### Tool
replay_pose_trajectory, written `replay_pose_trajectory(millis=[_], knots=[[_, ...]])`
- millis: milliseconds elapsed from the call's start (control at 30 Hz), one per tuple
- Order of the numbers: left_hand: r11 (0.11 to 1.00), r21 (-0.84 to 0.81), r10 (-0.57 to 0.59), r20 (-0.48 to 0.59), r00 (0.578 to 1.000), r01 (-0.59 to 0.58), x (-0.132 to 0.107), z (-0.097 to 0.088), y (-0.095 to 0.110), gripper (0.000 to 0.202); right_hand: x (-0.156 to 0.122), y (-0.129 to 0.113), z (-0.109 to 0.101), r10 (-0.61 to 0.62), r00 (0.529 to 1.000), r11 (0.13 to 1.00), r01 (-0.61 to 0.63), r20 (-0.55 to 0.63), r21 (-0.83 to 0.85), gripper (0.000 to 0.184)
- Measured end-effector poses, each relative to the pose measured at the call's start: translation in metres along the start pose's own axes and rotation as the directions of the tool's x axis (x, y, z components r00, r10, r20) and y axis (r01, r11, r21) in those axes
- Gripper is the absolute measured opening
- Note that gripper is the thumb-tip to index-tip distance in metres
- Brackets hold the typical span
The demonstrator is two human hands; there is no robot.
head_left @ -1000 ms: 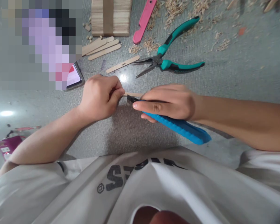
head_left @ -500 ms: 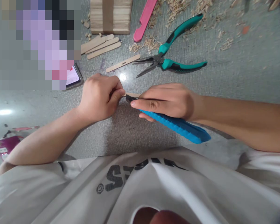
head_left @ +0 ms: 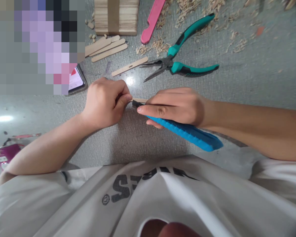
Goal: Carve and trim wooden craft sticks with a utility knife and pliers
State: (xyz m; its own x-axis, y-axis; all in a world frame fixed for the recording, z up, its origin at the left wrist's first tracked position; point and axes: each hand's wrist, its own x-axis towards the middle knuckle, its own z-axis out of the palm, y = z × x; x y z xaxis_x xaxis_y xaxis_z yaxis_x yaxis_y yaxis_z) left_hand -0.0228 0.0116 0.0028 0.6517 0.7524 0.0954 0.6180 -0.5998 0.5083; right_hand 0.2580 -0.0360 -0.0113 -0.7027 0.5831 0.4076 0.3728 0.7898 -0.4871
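My left hand (head_left: 108,102) is closed, its thumb and finger pinching one end of a wooden craft stick (head_left: 140,100). Wrapped around a blue utility knife (head_left: 187,131) is my right hand (head_left: 175,107), with the forefinger stretched along the tool toward its dark tip. That tip meets the stick close to my left fingertips. My right fingers cover the stick's other end. Just beyond my hands lies another craft stick (head_left: 129,66) with a small slot in its middle. Needle-nose pliers (head_left: 166,62) with teal handles rest spread apart beside it, one jaw over its end.
Several loose craft sticks (head_left: 110,52) lie by a banded bundle of sticks (head_left: 128,18) at the back. A pink tool (head_left: 153,21) and wood shavings (head_left: 187,11) are to their right. A phone (head_left: 76,80) lies left, partly under a blurred patch; a purple packet (head_left: 7,156) is at the far left.
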Motion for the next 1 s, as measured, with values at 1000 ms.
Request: replay_pose_trajectory(millis=[1000], knots=[[0.983,-0.001,0.181,-0.087,0.980,-0.182,0.000,0.003,0.000,0.026,-0.007,-0.010,-0.010,0.161,0.987,0.972,-0.157,-0.010,0.177,0.023]])
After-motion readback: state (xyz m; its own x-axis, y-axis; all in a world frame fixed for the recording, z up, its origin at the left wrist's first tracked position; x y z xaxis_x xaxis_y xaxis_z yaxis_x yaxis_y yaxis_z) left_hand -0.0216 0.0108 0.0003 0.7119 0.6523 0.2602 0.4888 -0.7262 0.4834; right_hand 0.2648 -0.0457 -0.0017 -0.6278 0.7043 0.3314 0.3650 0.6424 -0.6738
